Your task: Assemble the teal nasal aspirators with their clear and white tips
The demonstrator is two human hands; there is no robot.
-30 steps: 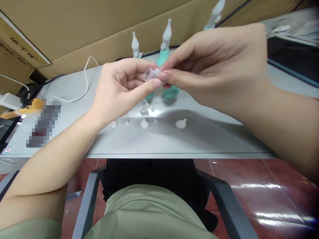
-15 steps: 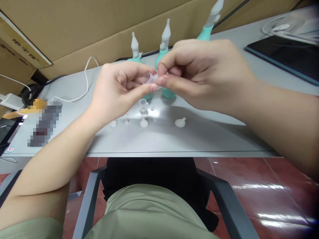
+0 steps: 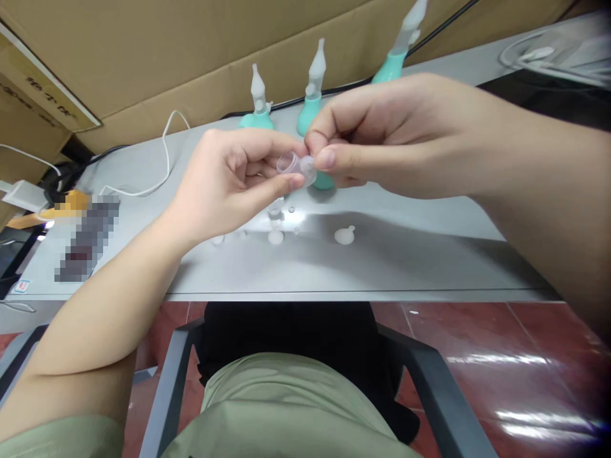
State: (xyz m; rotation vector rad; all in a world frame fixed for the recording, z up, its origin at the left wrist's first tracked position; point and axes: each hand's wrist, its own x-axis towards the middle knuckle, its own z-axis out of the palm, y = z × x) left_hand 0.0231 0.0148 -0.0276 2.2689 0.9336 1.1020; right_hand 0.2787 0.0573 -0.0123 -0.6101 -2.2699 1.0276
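My left hand [image 3: 226, 181] pinches a short clear plastic tube [image 3: 287, 163] between thumb and fingers, its round open end turned to the left. At the tube's right end sits a whitish translucent cap-like piece [image 3: 307, 169]. My right hand [image 3: 382, 137] has thumb and forefinger closed at the edge of this piece; the fingertips partly hide it. On the desk below stands another clear tube piece [image 3: 275, 207], partly behind my left thumb. Near it lie a white tabbed disc [image 3: 344, 236], a second white disc [image 3: 275, 237] and several tiny pale parts.
Behind my hands stand teal bulb nasal aspirators [image 3: 311, 113] with white tips, against a cardboard wall [image 3: 191, 63]. A white cable [image 3: 167, 149] and a blurred-out dark object [image 3: 88, 238] are on the left. A black flat device [image 3: 548, 95] lies at right. Chair armrests flank me.
Both hands have shifted slightly right and down with the tube. My right wrist has turned and its fingers have drawn a little right, showing more of the whitish piece.
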